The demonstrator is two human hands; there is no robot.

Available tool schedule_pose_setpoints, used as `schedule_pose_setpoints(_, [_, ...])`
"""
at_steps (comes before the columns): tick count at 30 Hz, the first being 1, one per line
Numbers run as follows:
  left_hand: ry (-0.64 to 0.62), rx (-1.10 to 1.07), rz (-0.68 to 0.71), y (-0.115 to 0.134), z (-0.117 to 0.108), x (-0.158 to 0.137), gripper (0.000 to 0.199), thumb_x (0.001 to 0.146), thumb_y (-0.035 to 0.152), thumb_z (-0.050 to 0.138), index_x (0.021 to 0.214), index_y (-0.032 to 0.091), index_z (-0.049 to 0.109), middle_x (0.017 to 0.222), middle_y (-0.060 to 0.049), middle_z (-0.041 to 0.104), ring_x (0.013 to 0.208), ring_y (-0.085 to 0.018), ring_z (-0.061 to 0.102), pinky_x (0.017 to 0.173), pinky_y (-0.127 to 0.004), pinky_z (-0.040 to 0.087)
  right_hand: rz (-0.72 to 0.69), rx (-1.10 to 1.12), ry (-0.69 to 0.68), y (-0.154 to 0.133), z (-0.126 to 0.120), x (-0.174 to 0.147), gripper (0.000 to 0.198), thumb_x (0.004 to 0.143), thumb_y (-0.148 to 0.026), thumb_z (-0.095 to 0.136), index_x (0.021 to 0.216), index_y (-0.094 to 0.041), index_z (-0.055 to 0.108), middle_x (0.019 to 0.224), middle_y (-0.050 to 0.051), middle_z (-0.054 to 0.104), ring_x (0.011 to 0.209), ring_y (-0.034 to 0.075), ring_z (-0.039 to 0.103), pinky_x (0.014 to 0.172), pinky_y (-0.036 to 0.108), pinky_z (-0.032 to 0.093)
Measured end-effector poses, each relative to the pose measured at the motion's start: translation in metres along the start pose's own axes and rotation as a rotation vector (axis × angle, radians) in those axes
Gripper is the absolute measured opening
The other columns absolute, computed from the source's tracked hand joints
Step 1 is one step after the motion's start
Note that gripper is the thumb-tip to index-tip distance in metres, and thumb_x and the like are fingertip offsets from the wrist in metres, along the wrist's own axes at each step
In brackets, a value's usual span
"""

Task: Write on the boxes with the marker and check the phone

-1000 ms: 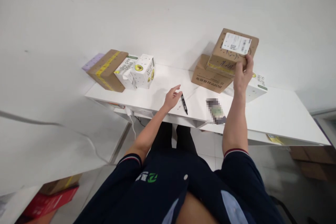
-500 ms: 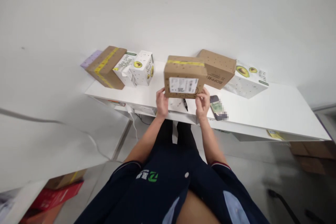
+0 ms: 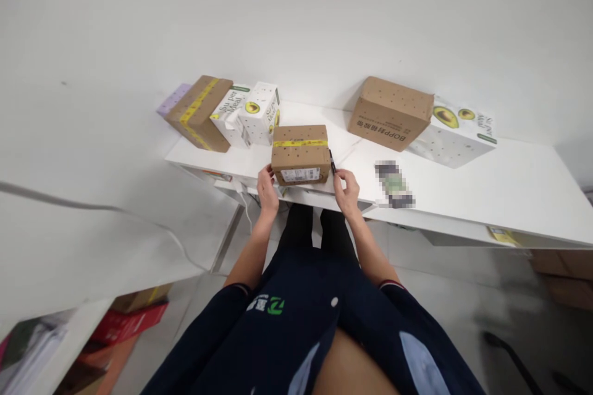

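Observation:
A brown cardboard box [image 3: 300, 156] with yellow tape across its top sits near the front edge of the white desk [image 3: 467, 188]. Its front face carries a white printed label [image 3: 300, 174]. My left hand [image 3: 267, 190] grips the box's lower left corner, its fingertips partly hidden beside it. Against the right side of the box is a black marker pen [image 3: 332, 162], standing out at a slant. The thumb and fingers of my right hand [image 3: 347, 190] are closed at the pen's lower end.
On the left stand a taped cardboard box [image 3: 199, 114], a lilac box [image 3: 173, 99] and white avocado-print boxes [image 3: 262, 112]. To the right are a brown carton [image 3: 391, 114], a larger avocado-print box [image 3: 456, 133] and a phone [image 3: 395, 184]. A white cable [image 3: 139, 216] runs at left.
The cardboard box has come down from both hands onto the desk, label still facing me. My right hand has left the box and moved to the pen; the left stays at its corner.

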State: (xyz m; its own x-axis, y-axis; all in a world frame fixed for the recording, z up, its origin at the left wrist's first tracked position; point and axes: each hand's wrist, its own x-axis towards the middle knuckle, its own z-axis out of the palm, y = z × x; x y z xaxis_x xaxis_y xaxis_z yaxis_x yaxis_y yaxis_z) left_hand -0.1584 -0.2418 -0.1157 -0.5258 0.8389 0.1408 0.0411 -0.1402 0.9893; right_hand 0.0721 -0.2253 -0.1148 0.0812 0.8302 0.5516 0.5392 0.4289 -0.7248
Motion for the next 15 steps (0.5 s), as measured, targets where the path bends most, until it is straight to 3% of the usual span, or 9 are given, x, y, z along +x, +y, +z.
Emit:
schedule_pose_setpoints(3, [0.071,-0.069,-0.055,0.017,0.006,0.009,0.044,0.095,0.054,0.04,0.125,0.025,0.055,0.132,-0.01,0.058,0.117,-0.02,0.06,0.095,-0.033,0.051,0.132,-0.179,-0.044,0.007,-0.002,0.015,0.024,0.091,-0.034,0.048,0.101,-0.018,0.063,0.101,0.013,0.065,0.095,0.024,0.062,0.087,0.041,0.052])
schedule_pose_setpoints(8, [0.01,-0.124,-0.065,0.032,0.019,0.019,0.045,0.084,0.049,0.06,0.121,0.025,0.054,0.125,-0.009,0.059,0.114,-0.021,0.06,0.093,-0.032,0.051,0.306,-0.434,-0.363,0.007,0.01,0.036,0.04,0.088,-0.031,0.059,0.124,-0.014,0.059,0.113,0.018,0.06,0.1,0.029,0.063,0.089,0.04,0.05])
schedule_pose_setpoints(11, [-0.046,-0.171,-0.075,0.034,0.023,0.02,0.05,0.076,0.042,0.068,0.119,0.023,0.053,0.121,-0.009,0.06,0.107,-0.021,0.062,0.09,-0.031,0.052,0.341,-0.483,-0.458,0.007,0.015,0.041,0.029,0.089,-0.024,0.054,0.114,-0.013,0.063,0.108,0.018,0.063,0.094,0.028,0.065,0.085,0.04,0.049])
schedule_pose_setpoints(15, [-0.095,-0.18,-0.188,0.043,0.019,0.019,0.053,0.073,0.035,0.068,0.122,0.022,0.052,0.12,-0.009,0.061,0.106,-0.021,0.062,0.087,-0.032,0.053,0.427,-0.359,-0.426,0.018,0.007,0.047,0.012,0.08,-0.022,0.058,0.09,-0.017,0.063,0.087,0.011,0.067,0.086,0.026,0.065,0.082,0.037,0.049])
